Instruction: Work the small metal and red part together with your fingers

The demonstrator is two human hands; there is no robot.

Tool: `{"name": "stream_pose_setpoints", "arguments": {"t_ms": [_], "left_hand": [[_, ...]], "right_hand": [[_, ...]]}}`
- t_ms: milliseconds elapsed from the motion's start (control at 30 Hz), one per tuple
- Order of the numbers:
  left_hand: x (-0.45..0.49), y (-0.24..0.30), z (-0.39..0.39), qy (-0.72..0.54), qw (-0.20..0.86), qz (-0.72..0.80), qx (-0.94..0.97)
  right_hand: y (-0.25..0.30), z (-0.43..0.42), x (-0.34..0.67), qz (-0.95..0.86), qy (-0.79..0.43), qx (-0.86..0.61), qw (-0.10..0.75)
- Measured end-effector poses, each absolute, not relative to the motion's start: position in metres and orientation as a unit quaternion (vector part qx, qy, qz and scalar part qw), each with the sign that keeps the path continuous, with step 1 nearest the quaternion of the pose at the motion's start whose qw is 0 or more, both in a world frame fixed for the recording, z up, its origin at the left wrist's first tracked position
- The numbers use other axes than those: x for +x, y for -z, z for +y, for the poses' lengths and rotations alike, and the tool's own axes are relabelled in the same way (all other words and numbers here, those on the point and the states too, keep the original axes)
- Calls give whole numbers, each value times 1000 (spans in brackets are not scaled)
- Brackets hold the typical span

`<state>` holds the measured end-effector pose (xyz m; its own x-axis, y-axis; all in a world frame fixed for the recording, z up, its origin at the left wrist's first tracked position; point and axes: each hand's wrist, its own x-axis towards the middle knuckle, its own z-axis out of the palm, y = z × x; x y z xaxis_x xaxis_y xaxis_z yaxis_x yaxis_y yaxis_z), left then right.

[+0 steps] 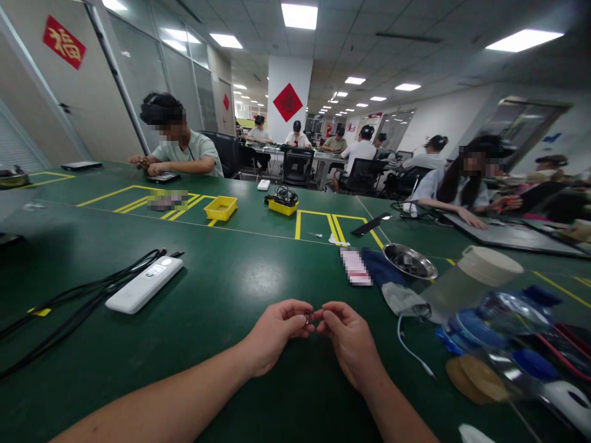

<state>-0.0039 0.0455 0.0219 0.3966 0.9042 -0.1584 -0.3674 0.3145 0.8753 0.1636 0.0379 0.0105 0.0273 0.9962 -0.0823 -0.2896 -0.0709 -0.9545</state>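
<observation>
Above the green table (221, 332), my left hand (277, 332) pinches a small shiny metal piece (307, 317) between thumb and fingers. The piece is too small for me to name its kind. Close beside it, my right hand (348, 335) has thumb and forefinger pressed together, the fingertips nearly meeting those of the left. Whatever it grips, if anything, is hidden. Both hands are raised near the middle of the table's front part.
To the left lie a white power bank (145, 284) and black cables (92, 295). Ahead are a yellow tray (220, 208) and a yellow box of cables (282, 208). A metal bowl (410, 261), clear jug (475, 280) and water bottle (498, 323) crowd the right. Several people sit beyond.
</observation>
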Motion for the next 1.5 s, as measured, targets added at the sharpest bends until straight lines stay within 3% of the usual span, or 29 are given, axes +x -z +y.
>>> {"name": "stream_pose_setpoints", "arguments": {"t_ms": [1500], "left_hand": [[-2, -21, 44, -432, 719, 378, 393]], "right_hand": [[-10, 34, 168, -436, -580, -461, 511]]}}
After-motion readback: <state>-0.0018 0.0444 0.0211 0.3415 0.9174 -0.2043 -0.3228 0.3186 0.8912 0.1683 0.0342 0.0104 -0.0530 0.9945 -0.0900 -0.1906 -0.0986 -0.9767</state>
